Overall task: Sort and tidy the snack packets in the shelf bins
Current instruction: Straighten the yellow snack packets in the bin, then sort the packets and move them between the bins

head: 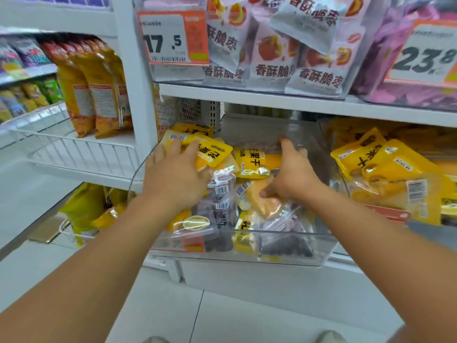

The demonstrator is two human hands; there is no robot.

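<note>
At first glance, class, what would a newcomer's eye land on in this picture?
Two bare hands reach into a clear plastic bin at centre: the left hand grips a yellow mango packet, the right hand an orange-filled clear packet. Above left hangs an orange-edged 17.5 price tag.
</note>
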